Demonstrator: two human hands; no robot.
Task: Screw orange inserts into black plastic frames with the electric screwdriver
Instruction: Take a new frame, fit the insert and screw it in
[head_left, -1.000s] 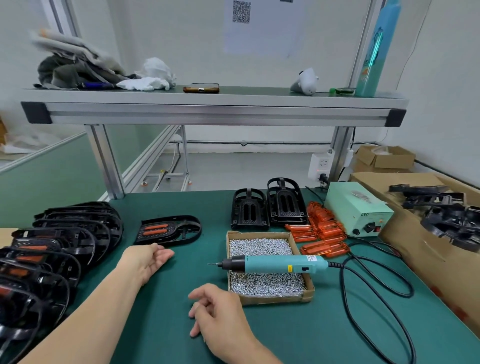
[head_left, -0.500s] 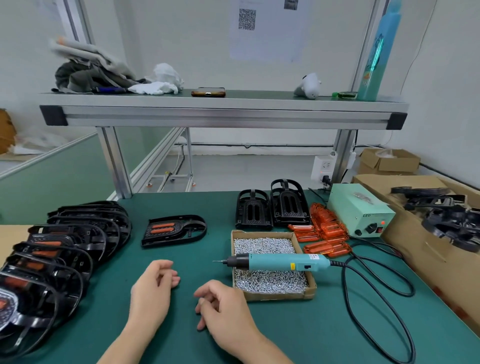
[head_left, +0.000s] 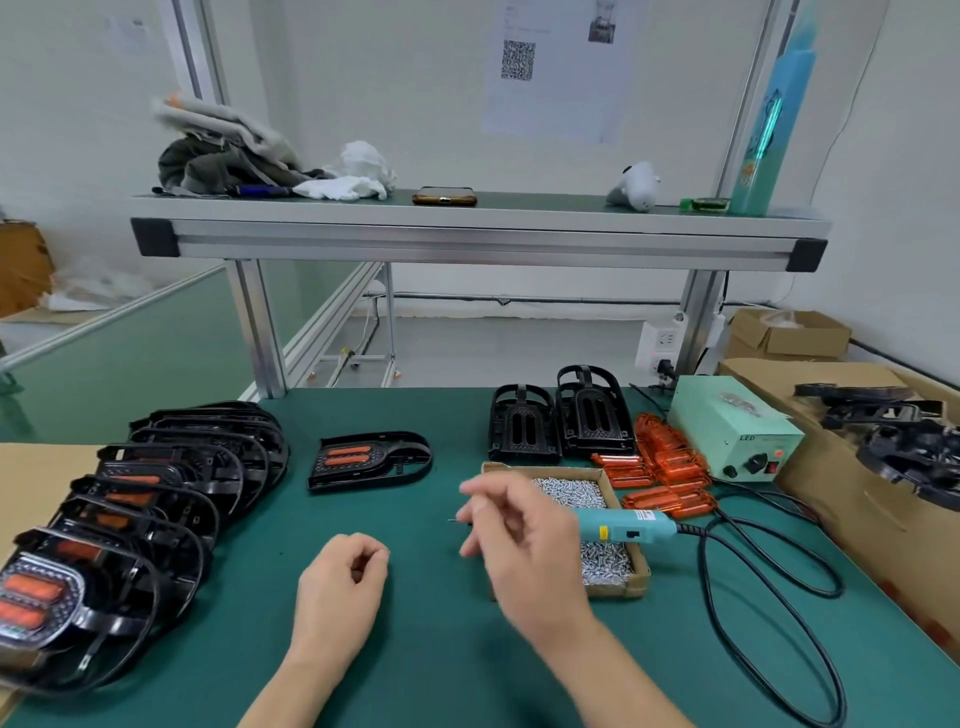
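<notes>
A teal electric screwdriver (head_left: 626, 523) lies across a cardboard box of screws (head_left: 621, 566). My right hand (head_left: 519, 535) hovers over the box's left side, blurred, fingers loosely spread and holding nothing, covering the screwdriver's front. My left hand (head_left: 340, 587) rests on the green mat with fingers loosely curled, empty. One black frame with two orange inserts (head_left: 369, 460) lies flat beyond my hands. Two empty black frames (head_left: 561, 421) stand behind the box. Loose orange inserts (head_left: 665, 473) are piled to the right of them.
A fanned row of several finished frames (head_left: 156, 499) fills the left side. A pale green power supply (head_left: 735, 428) sits at the right with its black cable (head_left: 769, 613) looping over the mat. A cardboard carton of black frames (head_left: 893, 441) stands at far right. An aluminium shelf (head_left: 478, 239) spans overhead.
My right hand has lifted from the mat and moved forward and right over the screw box and screwdriver. My left hand stayed near the mat's middle. The camera tilted up slightly.
</notes>
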